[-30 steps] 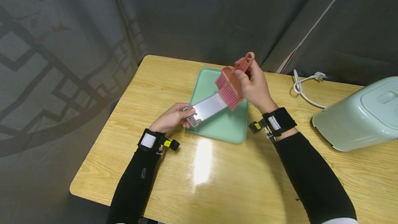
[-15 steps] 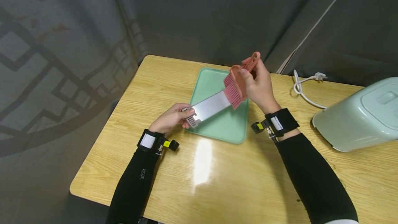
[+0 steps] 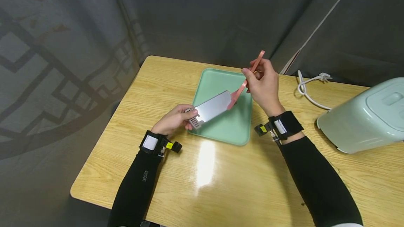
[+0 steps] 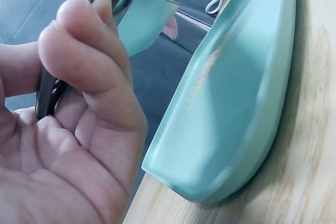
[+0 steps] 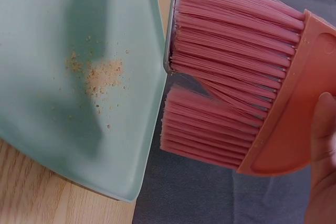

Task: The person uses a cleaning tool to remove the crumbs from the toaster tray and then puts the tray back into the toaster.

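Observation:
My left hand (image 3: pixel 175 118) grips the slotted end of a flat, shiny metal crumb tray (image 3: pixel 213 108), thumb on top. The crumb tray is held tilted above a mint-green tray (image 3: pixel 235 129). My right hand (image 3: pixel 264 85) pinches the handle of a salmon-pink brush (image 3: pixel 243 87), seen edge-on in the head view. Its pink bristles (image 5: pixel 231 40) press on the far end of the crumb tray, and they split around its edge in the right wrist view. Tan crumbs (image 5: pixel 104 74) lie scattered on the green tray.
A pale green toaster-like appliance (image 3: pixel 359 118) stands at the right of the wooden table (image 3: pixel 240 185). Its white cord and plug (image 3: pixel 304 87) lie behind it, near the table's back edge. Grey curtains (image 3: pixel 202 20) hang behind the table.
The brush shifted slightly right, then turned from showing its broad side to edge-on, bristles still at the crumb tray's far end. The left hand and crumb tray stay nearly still.

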`<state>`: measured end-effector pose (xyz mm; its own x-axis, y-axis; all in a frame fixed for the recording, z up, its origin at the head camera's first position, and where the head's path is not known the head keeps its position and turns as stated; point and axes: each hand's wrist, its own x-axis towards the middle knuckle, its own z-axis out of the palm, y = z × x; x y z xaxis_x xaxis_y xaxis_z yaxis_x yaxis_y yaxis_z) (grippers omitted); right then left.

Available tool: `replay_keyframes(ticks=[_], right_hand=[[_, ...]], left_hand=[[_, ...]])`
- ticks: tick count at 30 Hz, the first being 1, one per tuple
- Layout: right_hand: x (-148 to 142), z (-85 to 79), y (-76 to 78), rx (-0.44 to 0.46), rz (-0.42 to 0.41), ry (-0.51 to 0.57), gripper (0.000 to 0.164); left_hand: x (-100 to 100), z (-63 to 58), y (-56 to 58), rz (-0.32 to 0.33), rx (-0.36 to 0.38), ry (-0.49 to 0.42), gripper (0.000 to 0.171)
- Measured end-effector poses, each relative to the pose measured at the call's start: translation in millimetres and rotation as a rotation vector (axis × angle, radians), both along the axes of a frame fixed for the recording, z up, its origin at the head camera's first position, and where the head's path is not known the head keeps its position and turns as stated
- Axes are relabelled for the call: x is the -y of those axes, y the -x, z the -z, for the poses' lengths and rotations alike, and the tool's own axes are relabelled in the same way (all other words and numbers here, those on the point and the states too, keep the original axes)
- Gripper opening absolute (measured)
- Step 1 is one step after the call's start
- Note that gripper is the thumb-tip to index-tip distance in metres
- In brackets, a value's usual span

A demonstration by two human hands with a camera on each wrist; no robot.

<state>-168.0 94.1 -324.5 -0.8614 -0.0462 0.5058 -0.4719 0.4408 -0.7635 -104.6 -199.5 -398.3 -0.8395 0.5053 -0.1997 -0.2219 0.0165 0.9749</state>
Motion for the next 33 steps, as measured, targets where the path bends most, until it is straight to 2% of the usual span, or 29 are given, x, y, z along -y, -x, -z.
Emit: replay_keyframes(ticks=[14, 19, 22, 25, 29, 33], right_hand=[[0.0, -1.0, -4.3, 0.026, 0.068, 0.023, 0.041], [0.1, -2.0, -6.0, 0.031, 0.072, 0.053, 0.038], [0.9, -3.1, -6.7, 0.016, 0.047, 0.093, 0.035], [3.6, -6.6, -7.5, -0.041, -0.029, 0.124, 0.030], [11.7, -15.3, -10.8, -0.143, -0.226, 0.137, 0.022], [26.8, -25.1, -19.8, -0.179, -0.399, 0.132, 0.016]], left_hand=[[-0.2, 0.3, 1.0, -0.006, -0.010, 0.006, 0.029], [-0.5, 1.6, 1.6, -0.009, -0.006, 0.011, 0.027], [-1.2, 2.3, 2.1, -0.009, -0.009, 0.011, 0.026], [-1.7, 2.7, 2.4, -0.011, -0.010, 0.010, 0.025], [-1.9, 1.9, 2.7, -0.013, -0.010, 0.009, 0.027], [-2.6, 1.1, 3.2, -0.016, -0.013, 0.009, 0.028]])
